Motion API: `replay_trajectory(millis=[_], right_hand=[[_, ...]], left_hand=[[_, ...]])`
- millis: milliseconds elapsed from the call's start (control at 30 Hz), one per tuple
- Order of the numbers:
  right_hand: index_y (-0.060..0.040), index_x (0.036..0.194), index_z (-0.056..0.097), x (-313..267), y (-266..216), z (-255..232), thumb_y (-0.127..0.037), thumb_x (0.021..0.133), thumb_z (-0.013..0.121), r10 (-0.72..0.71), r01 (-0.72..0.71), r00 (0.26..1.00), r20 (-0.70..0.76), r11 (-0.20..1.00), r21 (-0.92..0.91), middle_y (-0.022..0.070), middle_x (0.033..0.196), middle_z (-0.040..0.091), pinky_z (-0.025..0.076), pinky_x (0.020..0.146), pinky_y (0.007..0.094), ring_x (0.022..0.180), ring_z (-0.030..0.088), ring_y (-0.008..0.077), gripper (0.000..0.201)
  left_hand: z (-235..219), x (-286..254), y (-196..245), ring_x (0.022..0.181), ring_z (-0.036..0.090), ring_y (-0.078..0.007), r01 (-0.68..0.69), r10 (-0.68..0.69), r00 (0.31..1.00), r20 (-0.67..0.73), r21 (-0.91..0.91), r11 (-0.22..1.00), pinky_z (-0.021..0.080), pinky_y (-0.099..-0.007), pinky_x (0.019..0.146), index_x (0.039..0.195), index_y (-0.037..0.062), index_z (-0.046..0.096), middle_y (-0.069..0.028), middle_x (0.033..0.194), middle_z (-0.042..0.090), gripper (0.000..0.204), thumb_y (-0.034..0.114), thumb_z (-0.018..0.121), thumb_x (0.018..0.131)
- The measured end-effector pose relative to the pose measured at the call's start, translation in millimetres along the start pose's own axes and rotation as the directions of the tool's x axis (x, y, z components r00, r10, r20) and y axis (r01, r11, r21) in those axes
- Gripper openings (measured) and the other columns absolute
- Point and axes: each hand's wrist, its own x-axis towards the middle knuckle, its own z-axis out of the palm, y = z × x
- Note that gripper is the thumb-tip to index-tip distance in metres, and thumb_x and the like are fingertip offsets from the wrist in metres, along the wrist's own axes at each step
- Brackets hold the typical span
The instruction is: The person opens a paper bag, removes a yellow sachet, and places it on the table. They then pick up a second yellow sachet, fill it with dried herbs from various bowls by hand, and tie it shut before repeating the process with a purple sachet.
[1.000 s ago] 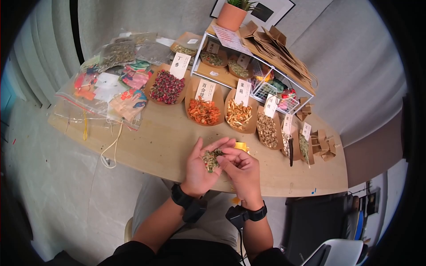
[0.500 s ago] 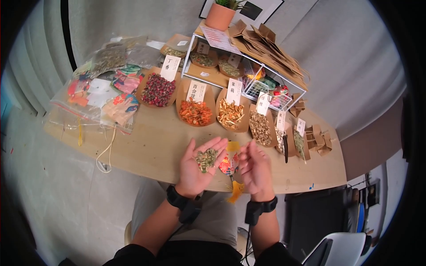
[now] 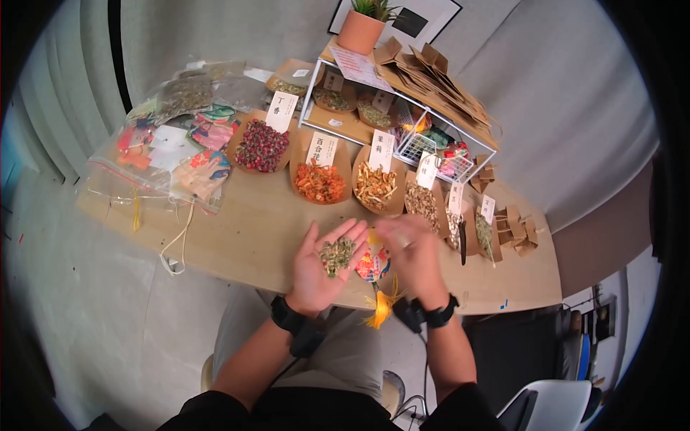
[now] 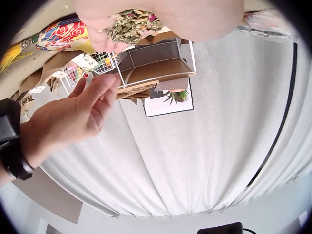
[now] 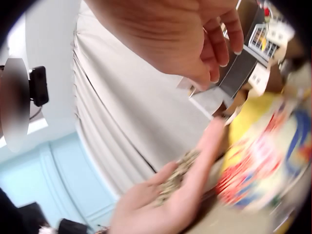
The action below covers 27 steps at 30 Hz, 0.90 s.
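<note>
My left hand [image 3: 320, 269] is palm up with its fingers straight, and a small heap of mixed dried herbs [image 3: 336, 256] lies on it. The green and beige bits, with a few pinkish ones, show closely in the left wrist view. My right hand [image 3: 415, 262] is raised beside it, blurred in the head view; its fingers bend loosely downward and nothing shows between them in the right wrist view. Between the hands lies a printed fabric sachet [image 3: 373, 264] with red and blue patterns, a yellow top and a yellow tassel [image 3: 383, 305] hanging at the table edge.
Paper trays with labels line the table: rosebuds [image 3: 263, 146], orange petals [image 3: 320, 183], pale yellow strips [image 3: 375, 188] and brown chips [image 3: 422, 198]. Plastic bags [image 3: 108, 172] hold more pouches at left. Behind stands a white-framed shelf [image 3: 307, 108] with paper bags [image 3: 435, 75] on top.
My right hand has left the herbs in the left palm, moved right, then come back leftward over the sachet. The left hand has opened out flat, with the herbs still on it.
</note>
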Motion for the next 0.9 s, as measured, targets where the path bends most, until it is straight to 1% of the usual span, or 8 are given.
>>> replay_trajectory(millis=[33,233,333,533,633,733,833,900], right_hand=[[-0.0062,0.096,0.073,-6,-13,6,-0.003,0.079,0.071,0.007,-0.01,0.995,0.104,1.0,0.026,0.0127,0.084,0.066,0.048,0.077,0.0394,0.084,0.059,0.0318,0.017],[-0.0095,0.095,0.074,-10,-36,28,-0.011,0.074,0.077,-0.07,0.096,0.985,0.156,0.981,-0.166,0.0081,0.084,0.062,0.048,0.073,0.0373,0.084,0.057,0.0282,0.022],[-0.009,0.094,0.074,-8,-35,29,-0.011,0.075,0.076,-0.081,0.104,0.987,0.142,0.982,-0.158,0.0088,0.086,0.063,0.049,0.073,0.037,0.085,0.057,0.0286,0.019],[-0.0054,0.09,0.072,-7,-35,26,-0.01,0.079,0.073,0.048,-0.053,0.992,0.118,0.998,0.043,0.0092,0.088,0.064,0.049,0.075,0.0377,0.087,0.057,0.0304,0.012],[-0.0036,0.091,0.071,-7,-37,22,-0.01,0.082,0.072,0.105,-0.111,0.989,0.103,0.993,0.051,0.0101,0.085,0.066,0.051,0.069,0.0366,0.079,0.06,0.0291,0.011],[-0.002,0.091,0.071,-8,-39,13,-0.011,0.085,0.07,0.283,-0.293,0.954,0.103,0.951,0.102,0.0111,0.082,0.067,0.052,0.062,0.0364,0.071,0.063,0.0269,0.011],[-0.0007,0.091,0.071,-3,0,3,-0.011,0.086,0.069,0.254,-0.25,0.958,-0.133,0.967,0.046,0.0118,0.079,0.068,0.051,0.055,0.0359,0.064,0.064,0.025,0.012],[-0.0004,0.093,0.071,8,38,-12,-0.01,0.085,0.069,0.339,-0.357,0.919,-0.201,0.932,-0.063,0.012,0.08,0.068,0.052,0.061,0.0347,0.069,0.064,0.0263,0.012]], left_hand=[[0,0,-1,0.141,0.033,-0.032,-0.003,0.003,1.0,-0.018,0.01,1.0,0.027,-0.0432,0.117,0.143,-0.0109,0.031,-0.025,0.148,0.036,0.069,0.046,0.027,0.104],[2,-3,3,0.133,0.043,-0.0275,0.03,-0.028,0.999,-0.022,0.095,0.995,0.033,-0.0406,0.112,0.143,-0.0064,0.034,-0.0186,0.143,0.044,0.069,0.049,0.026,0.104],[0,-2,2,0.131,0.045,-0.0266,0.026,-0.026,1.0,-0.005,0.079,0.996,0.034,-0.04,0.112,0.143,-0.006,0.036,-0.0173,0.141,0.046,0.069,0.05,0.027,0.104],[0,-1,2,0.132,0.044,-0.0282,0.018,-0.018,1.0,0.006,0.027,0.999,0.034,-0.0418,0.112,0.142,-0.0068,0.037,-0.0184,0.141,0.046,0.068,0.049,0.025,0.104],[4,-2,2,0.134,0.042,-0.0292,0.006,-0.006,1.0,-0.01,0.035,0.999,0.032,-0.0429,0.114,0.142,-0.0085,0.035,-0.0198,0.143,0.044,0.068,0.048,0.025,0.104],[4,-1,0,0.138,0.037,-0.0304,-0.012,0.012,1.0,-0.011,0.038,0.999,0.028,-0.0435,0.117,0.143,-0.0103,0.032,-0.0224,0.146,0.039,0.069,0.046,0.025,0.104],[1,-1,2,0.141,0.031,-0.0322,-0.006,0.006,1.0,0.013,0.007,1.0,0.025,-0.0436,0.119,0.143,-0.0122,0.029,-0.0261,0.15,0.032,0.069,0.045,0.026,0.104],[-1,-1,2,0.143,0.028,-0.0333,-0.004,0.004,1.0,0.017,-0.004,1.0,0.023,-0.0436,0.12,0.144,-0.0132,0.028,-0.028,0.151,0.029,0.07,0.045,0.027,0.104]])
